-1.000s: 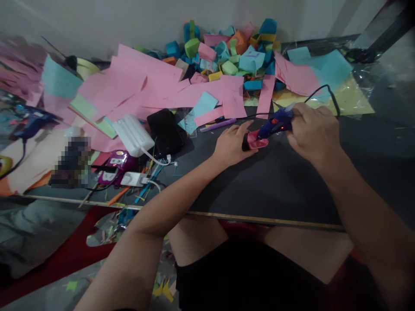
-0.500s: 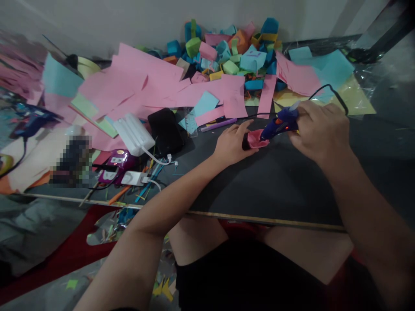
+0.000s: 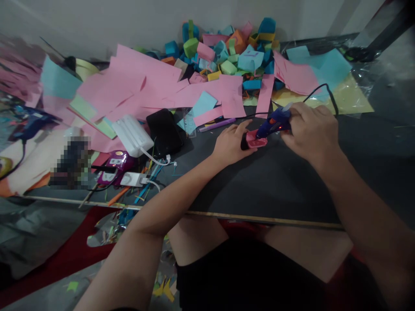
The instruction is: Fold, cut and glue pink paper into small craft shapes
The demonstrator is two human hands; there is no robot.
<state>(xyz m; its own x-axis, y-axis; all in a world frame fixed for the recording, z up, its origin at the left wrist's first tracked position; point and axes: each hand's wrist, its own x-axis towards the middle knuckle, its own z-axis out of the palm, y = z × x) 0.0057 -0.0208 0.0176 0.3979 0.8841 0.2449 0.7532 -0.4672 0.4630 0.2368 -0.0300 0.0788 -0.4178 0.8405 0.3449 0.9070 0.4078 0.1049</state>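
My left hand [image 3: 231, 143] rests on the dark table [image 3: 285, 181] and pinches a small folded pink paper piece [image 3: 254, 138] at its right side. My right hand [image 3: 309, 131] is wrapped round a blue glue gun [image 3: 272, 123] with a small red light, its nozzle pointing down-left onto the pink piece. The gun's black cord [image 3: 319, 88] loops up behind my right hand.
A heap of small folded paper boxes [image 3: 227, 52] lies against the wall, with pink sheets [image 3: 139, 86], blue sheets [image 3: 320, 65] and a yellow sheet [image 3: 350, 99] spread around. A white power bank [image 3: 132, 134], black phone [image 3: 164, 131], purple pen [image 3: 217, 125] and chargers [image 3: 119, 166] lie left.
The glue gun's nozzle has shifted slightly down and left on the pink piece; both hands otherwise stay in place.
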